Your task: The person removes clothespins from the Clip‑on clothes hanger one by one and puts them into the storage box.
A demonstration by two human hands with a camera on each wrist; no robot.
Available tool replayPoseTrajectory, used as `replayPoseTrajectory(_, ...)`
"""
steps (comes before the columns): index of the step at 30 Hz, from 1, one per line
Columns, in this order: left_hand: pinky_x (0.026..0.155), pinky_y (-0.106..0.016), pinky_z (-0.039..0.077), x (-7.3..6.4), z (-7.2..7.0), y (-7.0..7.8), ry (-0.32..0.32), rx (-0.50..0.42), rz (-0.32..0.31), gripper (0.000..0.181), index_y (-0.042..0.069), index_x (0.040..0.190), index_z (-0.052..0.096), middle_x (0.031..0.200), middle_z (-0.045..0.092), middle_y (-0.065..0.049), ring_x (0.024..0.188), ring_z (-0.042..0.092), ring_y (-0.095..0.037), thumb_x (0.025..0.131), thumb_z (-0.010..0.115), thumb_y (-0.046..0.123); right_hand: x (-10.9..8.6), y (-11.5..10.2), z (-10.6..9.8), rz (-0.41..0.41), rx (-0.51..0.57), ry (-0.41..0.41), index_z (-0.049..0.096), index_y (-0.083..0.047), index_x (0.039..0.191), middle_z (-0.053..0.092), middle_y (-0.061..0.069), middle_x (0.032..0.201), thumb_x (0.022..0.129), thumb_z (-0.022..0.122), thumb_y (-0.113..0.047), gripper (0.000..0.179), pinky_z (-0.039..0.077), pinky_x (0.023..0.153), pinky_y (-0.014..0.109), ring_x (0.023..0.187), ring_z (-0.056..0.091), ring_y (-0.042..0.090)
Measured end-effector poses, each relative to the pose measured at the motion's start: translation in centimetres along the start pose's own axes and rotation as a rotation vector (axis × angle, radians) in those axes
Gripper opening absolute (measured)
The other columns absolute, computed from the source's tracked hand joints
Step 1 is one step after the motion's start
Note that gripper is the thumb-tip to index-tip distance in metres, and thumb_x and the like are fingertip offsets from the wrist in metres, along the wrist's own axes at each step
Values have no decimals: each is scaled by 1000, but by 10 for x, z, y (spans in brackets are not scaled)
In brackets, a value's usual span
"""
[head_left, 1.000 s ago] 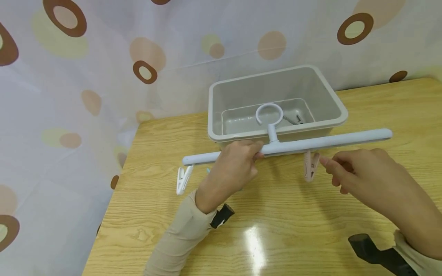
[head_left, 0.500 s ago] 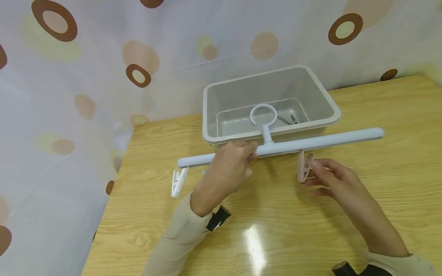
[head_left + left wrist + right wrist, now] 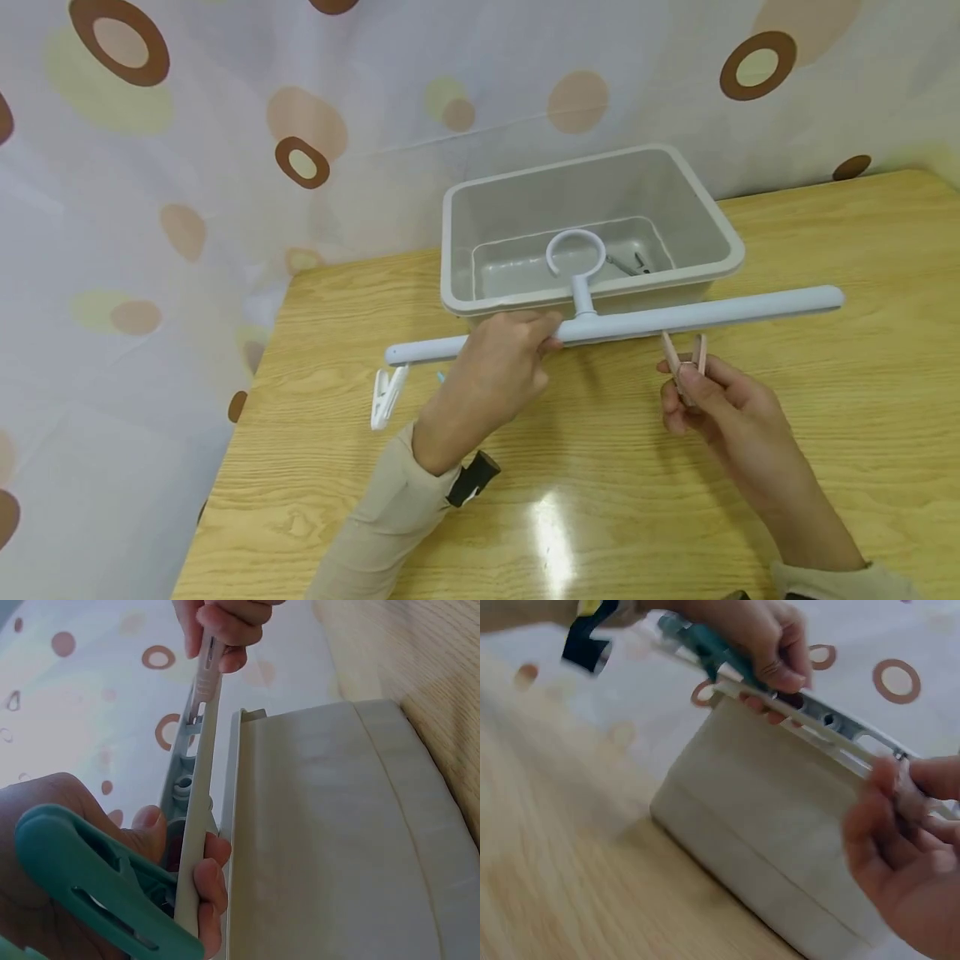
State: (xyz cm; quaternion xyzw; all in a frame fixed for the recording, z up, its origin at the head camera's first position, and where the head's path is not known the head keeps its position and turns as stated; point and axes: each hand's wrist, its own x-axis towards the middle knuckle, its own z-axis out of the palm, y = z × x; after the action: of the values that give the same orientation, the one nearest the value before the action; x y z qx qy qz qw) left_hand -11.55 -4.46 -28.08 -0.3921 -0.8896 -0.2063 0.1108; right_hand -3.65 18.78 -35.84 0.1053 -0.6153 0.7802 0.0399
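Wooden desk [image 3: 637,517] below, and the right hand [image 3: 731,408] now pinches the pink clip [image 3: 671,354], seemingly controlling it; left hand [image 3: 487,387] grips the hanger [image 3: 705,316]!

A wood-grain tabletop [image 3: 300,467] in yellowish tan fills the lower part of the head view, its grain running roughly crosswise. A white light reflection [image 3: 551,542] gleams on its glossy near part. Behind it and along its left side hangs a pale, faintly creased cloth [image 3: 390,67] printed with cream-centred brown ovals [image 3: 302,162], peach spots [image 3: 577,102] and pale yellow blotches [image 3: 108,104].
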Motion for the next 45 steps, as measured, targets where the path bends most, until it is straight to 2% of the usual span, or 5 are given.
replayPoseTrajectory(6,56,-22,46,0,0,-1,3,33,12,10,3,92,67,71,61,0,59,47,-10,84,67,-2,-4,-6,13,-183,-553,339,67,1,99,60,-1,67,92,58,6,12,40,44,15,52,50,4)
replayPoseTrajectory(15,58,-21,49,0,0,-2,-17,111,43,16,5,89,66,76,65,1,62,55,-12,77,69,-5,-3,-5,7,-496,-946,385,69,12,96,71,12,75,89,67,-10,23,43,63,1,74,55,-17)
replayPoseTrajectory(22,56,-21,48,-3,-1,-1,-50,119,31,15,4,89,67,74,64,0,60,55,-13,77,68,-5,-4,-3,12,-656,-1130,420,67,15,94,67,20,71,99,49,-41,59,44,59,5,53,60,28)
replayPoseTrajectory(35,55,-18,46,0,0,2,-11,66,13,13,2,92,68,75,64,-1,62,55,-11,82,67,-5,-4,-10,0,-614,-1047,533,68,14,97,66,19,64,92,64,-23,38,37,72,-2,75,47,-23)
replayPoseTrajectory(45,57,-19,47,0,-1,3,-20,69,4,12,3,94,68,75,64,0,63,55,-12,83,67,-2,-6,-11,-2,-581,-1026,540,69,13,96,65,15,62,88,67,-16,30,38,66,-2,74,46,-26)
